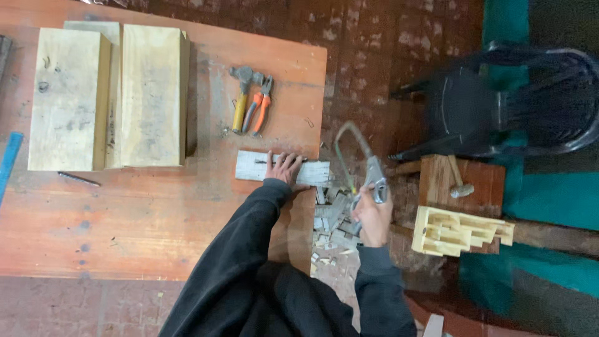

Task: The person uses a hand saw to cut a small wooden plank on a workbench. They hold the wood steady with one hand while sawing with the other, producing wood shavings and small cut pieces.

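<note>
Grey wood strip (282, 169) lies crosswise under the flat-pressed left hand (284, 167), its overhanging end nearest the right hand (372, 218), which seemingly grips a saw (359, 163).

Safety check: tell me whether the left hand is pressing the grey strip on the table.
Yes, the left hand lies flat on the grey strip.
</note>
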